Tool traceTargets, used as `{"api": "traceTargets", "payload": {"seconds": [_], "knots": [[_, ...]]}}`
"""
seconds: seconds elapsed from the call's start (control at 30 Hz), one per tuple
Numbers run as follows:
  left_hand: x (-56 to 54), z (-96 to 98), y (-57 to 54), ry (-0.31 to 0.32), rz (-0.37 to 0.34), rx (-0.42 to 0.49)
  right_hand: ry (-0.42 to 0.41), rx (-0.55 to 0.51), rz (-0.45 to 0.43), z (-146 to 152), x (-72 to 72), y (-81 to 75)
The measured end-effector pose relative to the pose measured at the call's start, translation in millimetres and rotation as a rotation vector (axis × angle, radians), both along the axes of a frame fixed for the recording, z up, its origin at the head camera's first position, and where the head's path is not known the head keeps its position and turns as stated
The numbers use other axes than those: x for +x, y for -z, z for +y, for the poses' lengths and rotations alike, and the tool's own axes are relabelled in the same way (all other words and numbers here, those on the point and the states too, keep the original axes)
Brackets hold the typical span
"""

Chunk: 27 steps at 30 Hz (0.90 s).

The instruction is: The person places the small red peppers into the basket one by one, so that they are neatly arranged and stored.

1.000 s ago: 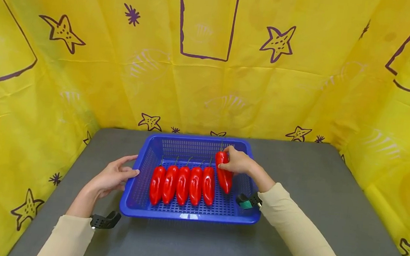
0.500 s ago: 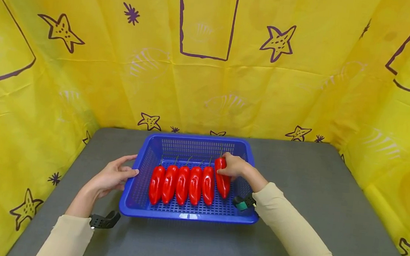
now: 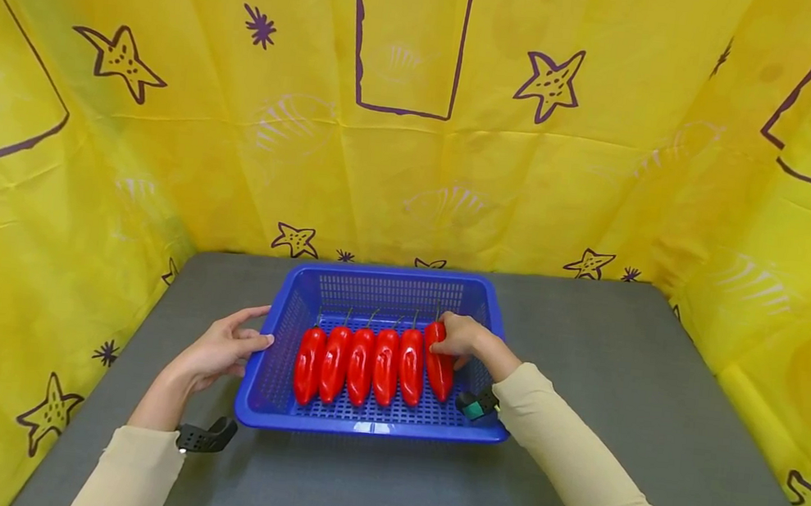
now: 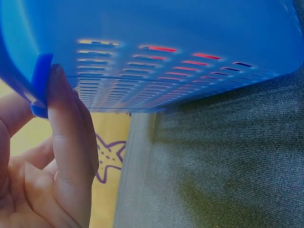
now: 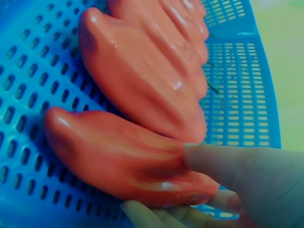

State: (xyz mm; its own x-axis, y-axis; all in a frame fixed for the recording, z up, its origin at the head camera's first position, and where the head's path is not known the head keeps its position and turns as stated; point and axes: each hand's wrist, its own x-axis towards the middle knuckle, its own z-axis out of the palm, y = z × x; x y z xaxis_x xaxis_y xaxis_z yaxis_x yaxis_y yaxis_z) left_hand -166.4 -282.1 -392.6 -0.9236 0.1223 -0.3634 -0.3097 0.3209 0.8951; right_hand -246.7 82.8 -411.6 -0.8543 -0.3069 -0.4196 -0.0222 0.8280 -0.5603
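A blue slotted plastic basket (image 3: 372, 428) rests on the grey table, with several glossy red peppers (image 3: 361, 368) lined up side by side in it, green stems toward the far wall. At the right end of that row, my right hand (image 3: 467, 338) grips one more red pepper (image 3: 439, 376) near its stem end. The right wrist view shows this pepper (image 5: 114, 152) low over the slotted floor beside its neighbour, thumb on one side and fingers underneath. My left hand (image 3: 217, 355) pinches the basket's left rim (image 4: 42, 85) between thumb and fingers.
The dark grey table (image 3: 366, 488) extends around the basket. Yellow cloth (image 3: 397, 194) printed with purple starfish and frames hangs behind and along both sides. Black straps (image 3: 208, 435) sit at both wrists, below beige sleeves.
My right hand has lowered the gripped pepper and brought it nearer, slightly left, into line beside the row. The left hand stays on the rim.
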Motion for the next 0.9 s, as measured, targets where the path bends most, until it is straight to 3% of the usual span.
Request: {"api": "traceTargets", "payload": {"seconds": [0.37, 0.9], "knots": [[-0.2, 0.1, 0.7, -0.008, -0.002, -0.001, 0.02, -0.003, -0.012, -0.2, -0.5, 3.9], [0.2, -0.3, 1.6, -0.013, 0.003, -0.005, 0.021, 0.083, 0.023, -3.4, 1.9, 0.3]]}}
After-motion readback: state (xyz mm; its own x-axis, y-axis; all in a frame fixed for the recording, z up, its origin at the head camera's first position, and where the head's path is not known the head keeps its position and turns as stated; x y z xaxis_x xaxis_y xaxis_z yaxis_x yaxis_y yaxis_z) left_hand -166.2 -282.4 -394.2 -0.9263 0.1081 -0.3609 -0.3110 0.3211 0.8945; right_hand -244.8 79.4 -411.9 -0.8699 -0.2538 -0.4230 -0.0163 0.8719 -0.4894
